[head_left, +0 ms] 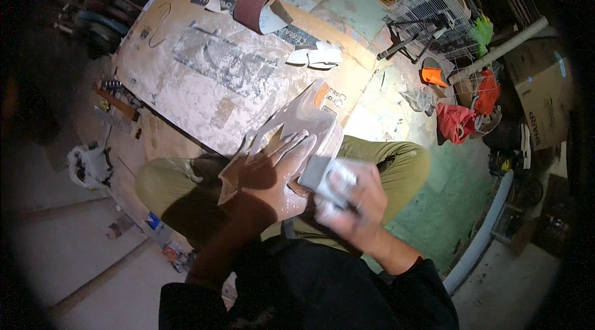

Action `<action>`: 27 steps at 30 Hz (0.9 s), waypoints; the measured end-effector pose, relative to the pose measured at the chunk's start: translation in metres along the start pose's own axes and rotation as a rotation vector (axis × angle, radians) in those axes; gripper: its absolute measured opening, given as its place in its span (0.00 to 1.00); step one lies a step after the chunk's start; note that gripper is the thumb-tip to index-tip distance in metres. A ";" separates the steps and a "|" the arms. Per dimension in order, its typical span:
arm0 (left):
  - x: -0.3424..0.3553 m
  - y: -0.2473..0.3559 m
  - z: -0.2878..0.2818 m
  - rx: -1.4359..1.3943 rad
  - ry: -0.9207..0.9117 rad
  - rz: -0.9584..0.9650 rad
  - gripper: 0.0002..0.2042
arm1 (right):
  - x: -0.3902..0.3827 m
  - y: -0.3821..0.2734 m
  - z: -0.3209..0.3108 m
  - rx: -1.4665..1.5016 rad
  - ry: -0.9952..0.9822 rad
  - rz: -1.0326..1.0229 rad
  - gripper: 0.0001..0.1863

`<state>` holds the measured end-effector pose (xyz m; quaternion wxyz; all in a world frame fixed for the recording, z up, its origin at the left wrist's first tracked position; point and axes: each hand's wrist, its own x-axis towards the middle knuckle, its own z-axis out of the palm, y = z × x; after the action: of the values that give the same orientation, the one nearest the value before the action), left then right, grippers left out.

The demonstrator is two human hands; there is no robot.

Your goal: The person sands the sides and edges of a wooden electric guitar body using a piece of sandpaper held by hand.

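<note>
A dusty, angular grey-brown moulded piece [316, 113] leans between my lap and the edge of the cardboard. My left hand [269, 178] is spread over it, fingers gripping its surface, powder on the skin. In my right hand [359, 203] is a grey block-like tool [328, 178], blurred by motion, at the piece's right edge; I cannot make out whether the two touch. My crossed legs in olive trousers [403, 175] lie beneath.
A large powder-covered cardboard sheet [142, 51] lies ahead, holding curled maroon sandpaper [248, 13] and white scraps [316, 54]. To the right are a wire rack [427, 8], red bags [455, 122], cardboard boxes [536, 101] and long pipes [496, 224]. Assorted clutter [90, 162] lies left.
</note>
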<state>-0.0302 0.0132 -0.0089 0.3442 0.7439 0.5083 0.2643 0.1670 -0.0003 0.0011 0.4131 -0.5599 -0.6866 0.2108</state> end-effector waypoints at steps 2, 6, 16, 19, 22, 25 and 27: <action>-0.001 0.005 -0.003 0.013 0.006 -0.086 0.35 | 0.010 0.016 0.001 0.158 -0.061 0.256 0.21; 0.006 -0.014 0.005 0.047 0.196 0.051 0.30 | 0.050 0.123 0.011 0.362 -0.362 0.741 0.18; 0.049 -0.045 -0.064 -0.371 0.323 -0.071 0.21 | -0.040 0.165 0.079 0.601 -0.030 0.780 0.20; 0.064 -0.055 -0.076 -0.419 0.354 -0.042 0.18 | -0.063 0.185 0.096 0.624 0.052 0.864 0.20; 0.073 -0.069 -0.079 -0.596 0.424 -0.129 0.14 | -0.059 0.189 0.108 0.604 0.070 0.858 0.20; 0.086 -0.073 -0.082 -0.763 0.556 -0.456 0.13 | -0.054 0.201 0.112 0.559 0.072 0.729 0.19; 0.094 -0.068 -0.079 -0.819 0.563 -0.459 0.13 | -0.052 0.206 0.114 0.534 0.083 0.735 0.20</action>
<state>-0.0960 0.1377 -0.0088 0.5054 0.3195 0.5857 0.5473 0.1997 0.0285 -0.2362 0.4679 -0.6481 -0.3470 0.4905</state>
